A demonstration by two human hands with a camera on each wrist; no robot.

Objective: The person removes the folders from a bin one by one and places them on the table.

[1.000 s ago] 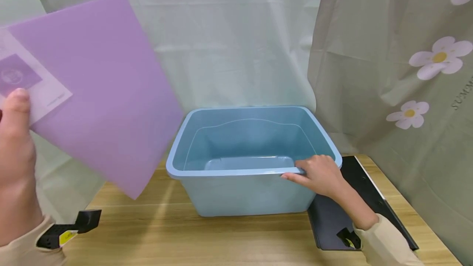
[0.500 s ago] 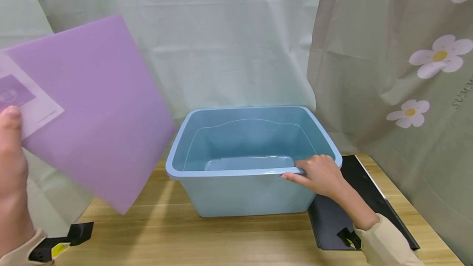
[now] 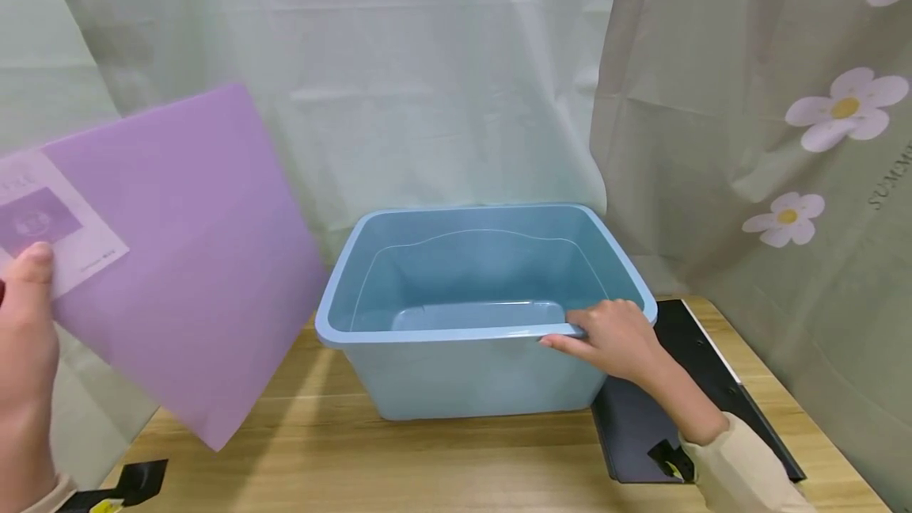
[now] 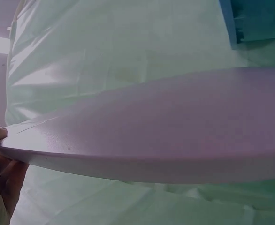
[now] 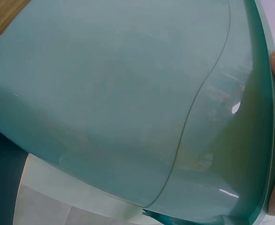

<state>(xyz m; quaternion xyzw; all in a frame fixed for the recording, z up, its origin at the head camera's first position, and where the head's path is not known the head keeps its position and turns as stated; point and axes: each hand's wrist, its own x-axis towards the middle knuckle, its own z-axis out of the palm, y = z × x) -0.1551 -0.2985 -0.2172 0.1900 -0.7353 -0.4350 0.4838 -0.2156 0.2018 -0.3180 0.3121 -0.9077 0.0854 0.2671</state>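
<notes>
gripping a blue bin's rim [image 3: 442, 335] is the right hand [image 3: 618, 339]; pinching a purple folder [image 3: 192, 252], the left hand [image 3: 25, 347].

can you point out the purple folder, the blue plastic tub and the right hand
Purple folder [image 3: 195, 260]: head view, the middle of its broad face
Blue plastic tub [image 3: 477, 380]: head view, its near outer wall
Right hand [image 3: 618, 340]: head view, the back of the hand
</notes>
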